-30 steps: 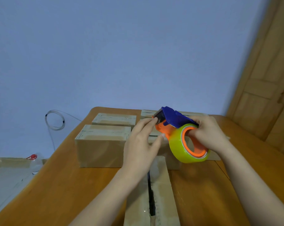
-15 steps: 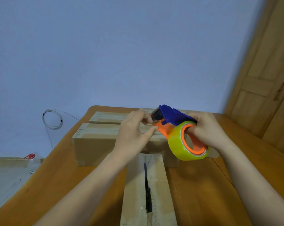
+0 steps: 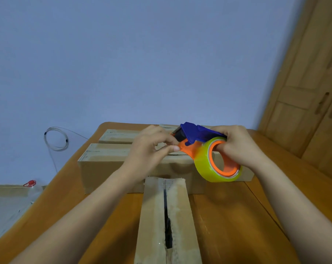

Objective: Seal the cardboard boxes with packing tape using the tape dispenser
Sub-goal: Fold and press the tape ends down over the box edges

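Observation:
My right hand [image 3: 237, 147] grips the tape dispenser [image 3: 197, 138], blue on top and orange below, with fingers through the core of its yellow-green tape roll [image 3: 205, 166]. My left hand [image 3: 151, 149] pinches at the dispenser's front end, where the tape comes out; the tape end itself is too small to tell. Both are held above a long cardboard box [image 3: 155, 216] lying lengthwise toward me, its top flaps parted by a dark gap. Behind it a wider box [image 3: 102, 166] lies crosswise.
Two more cardboard boxes [image 3: 119, 135] sit at the far end of the wooden table [image 3: 228, 216]. A blue wall is behind, with a coiled cable [image 3: 55, 139] on it. A wooden door [image 3: 310, 88] stands at right. A bottle with a red cap [image 3: 30, 184] is at lower left.
My left hand's fingers have curled from reaching straight to pinching at the dispenser's front. The view has tilted slightly; the dispenser has stayed in my right hand.

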`<state>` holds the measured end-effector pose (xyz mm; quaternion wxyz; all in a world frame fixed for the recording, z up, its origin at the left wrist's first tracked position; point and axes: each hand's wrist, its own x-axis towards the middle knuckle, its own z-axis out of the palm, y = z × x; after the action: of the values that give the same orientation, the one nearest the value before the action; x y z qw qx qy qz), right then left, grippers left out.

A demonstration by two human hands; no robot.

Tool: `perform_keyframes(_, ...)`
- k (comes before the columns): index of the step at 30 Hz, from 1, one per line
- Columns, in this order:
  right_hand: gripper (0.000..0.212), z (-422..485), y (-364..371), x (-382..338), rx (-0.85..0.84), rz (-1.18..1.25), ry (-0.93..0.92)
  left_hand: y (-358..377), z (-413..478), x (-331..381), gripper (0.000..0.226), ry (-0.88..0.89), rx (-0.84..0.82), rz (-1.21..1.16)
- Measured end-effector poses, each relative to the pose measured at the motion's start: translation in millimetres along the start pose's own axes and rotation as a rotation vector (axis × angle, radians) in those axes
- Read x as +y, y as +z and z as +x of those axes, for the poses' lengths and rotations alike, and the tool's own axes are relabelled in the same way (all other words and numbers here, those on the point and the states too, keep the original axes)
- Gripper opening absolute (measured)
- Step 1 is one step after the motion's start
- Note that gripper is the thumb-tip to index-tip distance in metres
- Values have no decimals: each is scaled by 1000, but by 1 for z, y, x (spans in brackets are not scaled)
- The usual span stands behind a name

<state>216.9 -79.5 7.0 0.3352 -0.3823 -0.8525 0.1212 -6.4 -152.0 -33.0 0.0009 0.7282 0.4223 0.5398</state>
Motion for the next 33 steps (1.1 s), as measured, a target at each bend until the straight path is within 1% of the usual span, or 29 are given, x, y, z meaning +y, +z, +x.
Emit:
perform_keyframes(1,46,1,-1,1,-8,-9,-6,-1,2,-2,5,18,-17,-10)
perform_keyframes(3,45,3,-3,3,-25,-27,-38,-3,5,-6,12,66,-46,-8)
perform_keyframes(6,54,6,-6,6,-41,-50,-101,-3,9,-11,17,161,-79,39)
perform_keyframes(8,56,8,-8,11,-52,-71,-126,-3,10,-13,15,225,-72,84)
perform_keyframes(10,53,9,-8,15,-61,-77,-149,-1,10,-14,15,271,-49,138)
perform_keyframes(13,53,9,-7,17,-69,-86,-208,1,9,-18,14,305,-7,165)
perform_keyframes(16,65,4,-9,16,-65,-86,-271,-1,7,-21,3,298,-16,152)
perform_keyframes(19,77,-3,-9,12,-44,-75,-360,-3,6,-24,2,301,-25,154)
perform_keyframes(21,83,-7,-10,11,-30,-117,-423,-5,6,-26,3,318,-13,160)
perform_keyframes(22,81,-8,-11,12,-26,-158,-451,-7,6,-26,3,331,-11,171)
perform_keyframes(25,64,-10,-15,13,9,-346,-533,-9,7,-27,4,387,-15,217)
perform_keyframes(26,63,-10,-15,14,6,-395,-541,-9,7,-27,5,399,-12,227)
perform_keyframes(27,67,-9,-14,16,-13,-411,-535,-9,8,-27,6,404,-4,233)
perform_keyframes(29,80,-8,-11,18,-51,-374,-513,-10,9,-29,7,402,7,245)
perform_keyframes(33,68,-5,-10,23,-35,-286,-502,-9,10,-32,11,387,35,246)
